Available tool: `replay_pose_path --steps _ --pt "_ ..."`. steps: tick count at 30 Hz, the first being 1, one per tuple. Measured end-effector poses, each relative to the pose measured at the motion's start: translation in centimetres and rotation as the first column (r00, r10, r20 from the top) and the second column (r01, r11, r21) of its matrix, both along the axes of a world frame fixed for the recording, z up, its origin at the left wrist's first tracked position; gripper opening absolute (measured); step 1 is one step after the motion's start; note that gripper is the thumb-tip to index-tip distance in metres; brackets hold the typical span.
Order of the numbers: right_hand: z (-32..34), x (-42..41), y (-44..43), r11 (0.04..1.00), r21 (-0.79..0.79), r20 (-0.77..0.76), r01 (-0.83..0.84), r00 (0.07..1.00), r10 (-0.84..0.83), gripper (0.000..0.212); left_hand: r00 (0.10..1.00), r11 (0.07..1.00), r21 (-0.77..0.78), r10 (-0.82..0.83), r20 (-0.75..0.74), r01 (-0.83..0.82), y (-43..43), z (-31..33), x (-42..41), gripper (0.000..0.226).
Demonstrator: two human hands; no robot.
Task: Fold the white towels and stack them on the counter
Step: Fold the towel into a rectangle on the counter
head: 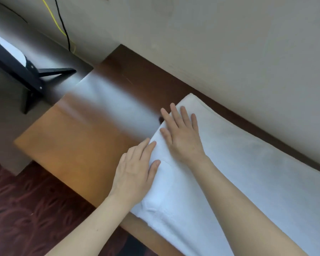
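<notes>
Soft daylight; blurred glare on the counter (78, 145) (left side smeared).

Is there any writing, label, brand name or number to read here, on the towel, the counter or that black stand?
No readable text anywhere in this view.
White towel: plain, no tag or print showing.
Counter: bare wood, no sticker or mark.
Black stand: partly blurred, no lettering to make out.
Wall: blank.
</notes>
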State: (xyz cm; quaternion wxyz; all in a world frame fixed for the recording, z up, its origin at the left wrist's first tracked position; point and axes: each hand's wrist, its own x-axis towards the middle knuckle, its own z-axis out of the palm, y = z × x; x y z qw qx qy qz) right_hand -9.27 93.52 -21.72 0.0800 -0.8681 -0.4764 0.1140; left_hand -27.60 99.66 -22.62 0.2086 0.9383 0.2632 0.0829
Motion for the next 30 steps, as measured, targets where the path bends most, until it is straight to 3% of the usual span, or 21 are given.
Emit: replay_pose_path --steps 6,10,13,25,30 --pt "-0.4 2.3 2.6 0.964 0.106 0.172 -0.242 0.96 0.222 0.052 0.99 0.977 -0.16 0.139 -0.007 -0.139 -1.2 1.0 -2.5 0.048" --pt "-0.9 3.2 2.8 0.92 0.258 0.258 -0.293 0.939 0.227 0.056 0.969 0.922 -0.297 0.239 -0.067 -0.248 -1.6 2.4 -1.4 0.056" --pt "-0.3 3.3 2.5 0.916 0.245 0.301 -0.319 0.923 0.24 0.063 0.955 0.903 -0.309 0.276 -0.111 -0.297 -1.9 3.3 -0.7 0.056" --pt "5.0 5.2 -5.3 0.941 0.237 0.288 -0.243 0.942 0.171 0.065 0.995 0.981 -0.192 0.051 0.08 -0.035 -6.2 8.7 0.7 0.057" --pt "7.8 6.5 -12.9 0.917 0.344 0.344 -0.202 0.936 0.077 0.06 0.974 0.987 -0.092 -0.11 0.196 0.13 -12.3 11.6 2.5 0.059"
